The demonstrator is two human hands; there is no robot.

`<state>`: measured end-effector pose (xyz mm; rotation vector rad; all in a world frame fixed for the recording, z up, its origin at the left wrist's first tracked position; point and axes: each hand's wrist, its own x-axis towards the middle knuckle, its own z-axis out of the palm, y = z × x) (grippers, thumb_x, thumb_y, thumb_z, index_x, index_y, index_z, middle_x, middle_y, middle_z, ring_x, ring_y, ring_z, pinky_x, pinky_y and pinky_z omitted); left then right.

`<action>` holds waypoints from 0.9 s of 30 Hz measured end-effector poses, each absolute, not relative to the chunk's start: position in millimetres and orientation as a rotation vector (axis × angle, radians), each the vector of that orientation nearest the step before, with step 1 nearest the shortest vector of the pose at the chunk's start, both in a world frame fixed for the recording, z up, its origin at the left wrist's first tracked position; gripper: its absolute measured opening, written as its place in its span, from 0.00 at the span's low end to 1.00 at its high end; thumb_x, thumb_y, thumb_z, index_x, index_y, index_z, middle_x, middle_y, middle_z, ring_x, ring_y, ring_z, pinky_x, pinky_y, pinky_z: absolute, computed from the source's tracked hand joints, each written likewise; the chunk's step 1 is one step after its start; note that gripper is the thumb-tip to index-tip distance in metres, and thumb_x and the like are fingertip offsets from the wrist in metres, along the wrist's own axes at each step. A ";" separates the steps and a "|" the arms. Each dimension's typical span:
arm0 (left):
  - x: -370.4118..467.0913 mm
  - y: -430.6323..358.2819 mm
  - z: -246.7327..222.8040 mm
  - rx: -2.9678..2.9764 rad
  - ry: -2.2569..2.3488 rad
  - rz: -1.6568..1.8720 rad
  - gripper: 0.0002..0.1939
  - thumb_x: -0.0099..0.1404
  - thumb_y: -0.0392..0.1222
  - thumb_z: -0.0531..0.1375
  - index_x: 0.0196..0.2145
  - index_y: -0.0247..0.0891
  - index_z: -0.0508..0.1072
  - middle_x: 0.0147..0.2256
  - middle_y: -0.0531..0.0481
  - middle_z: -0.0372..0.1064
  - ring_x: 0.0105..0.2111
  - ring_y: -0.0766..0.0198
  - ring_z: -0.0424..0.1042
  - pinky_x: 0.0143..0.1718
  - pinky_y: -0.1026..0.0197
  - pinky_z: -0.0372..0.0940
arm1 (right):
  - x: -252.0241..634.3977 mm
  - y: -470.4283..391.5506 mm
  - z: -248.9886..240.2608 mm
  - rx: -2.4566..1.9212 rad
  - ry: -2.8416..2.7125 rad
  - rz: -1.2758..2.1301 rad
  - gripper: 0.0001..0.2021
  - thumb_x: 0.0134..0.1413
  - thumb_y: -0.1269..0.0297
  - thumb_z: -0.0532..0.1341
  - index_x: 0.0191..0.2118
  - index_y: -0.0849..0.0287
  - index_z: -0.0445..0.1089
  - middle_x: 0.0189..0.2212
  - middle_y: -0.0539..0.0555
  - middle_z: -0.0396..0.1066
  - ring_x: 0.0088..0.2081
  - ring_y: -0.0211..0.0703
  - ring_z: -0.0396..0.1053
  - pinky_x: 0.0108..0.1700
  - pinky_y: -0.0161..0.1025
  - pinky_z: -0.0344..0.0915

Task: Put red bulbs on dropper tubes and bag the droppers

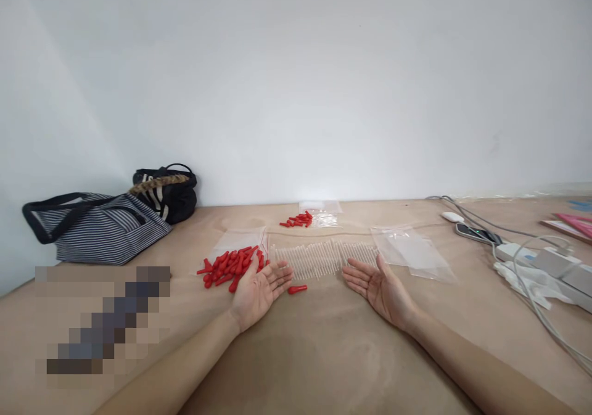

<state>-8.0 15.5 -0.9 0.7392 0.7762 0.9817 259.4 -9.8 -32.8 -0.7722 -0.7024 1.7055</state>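
My left hand (259, 291) is open, palm up, with nothing in it. It lies at the right edge of a pile of red rubber bulbs (226, 268) and hides part of that pile. One loose red bulb (297, 289) rests on the table just right of its fingers. My right hand (377, 288) is also open and holds nothing, its palm turned inward and up. Between and beyond both hands is a row of thin clear tubes (308, 261), laid side by side. The right fingertips are near the right-hand part of that row.
A smaller group of red bulbs (298, 219) lies near the wall beside clear tubes (326, 219). Plastic bags (416, 258) lie to the right. A striped bag (108, 230) and a black bag (178, 199) stand left. Cables, a phone (476, 233) and a power strip (550, 264) are at right.
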 end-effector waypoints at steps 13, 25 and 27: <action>9.0 11.0 -10.2 2.163 1.164 0.848 0.12 0.53 0.34 0.58 0.38 0.36 0.70 0.37 0.46 0.68 0.36 0.61 0.69 0.39 0.59 0.64 | 257.4 25.3 -23.2 -1.412 -1.407 0.987 0.17 0.51 0.55 0.53 0.37 0.62 0.69 0.30 0.55 0.71 0.30 0.39 0.69 0.34 0.37 0.64; 12.1 4.0 -5.1 2.349 1.191 0.752 0.08 0.58 0.33 0.53 0.35 0.38 0.71 0.33 0.50 0.71 0.34 0.63 0.69 0.36 0.63 0.62 | 233.5 53.2 -7.4 -2.054 -1.732 0.274 0.08 0.43 0.65 0.56 0.27 0.60 0.71 0.34 0.60 0.71 0.40 0.51 0.67 0.41 0.43 0.57; 11.3 4.1 -5.8 2.342 1.175 0.762 0.09 0.59 0.33 0.52 0.35 0.37 0.70 0.33 0.49 0.70 0.33 0.63 0.68 0.36 0.63 0.62 | 229.7 54.7 -5.7 -2.102 -1.747 0.275 0.08 0.43 0.66 0.55 0.26 0.61 0.71 0.32 0.60 0.72 0.39 0.51 0.67 0.42 0.45 0.56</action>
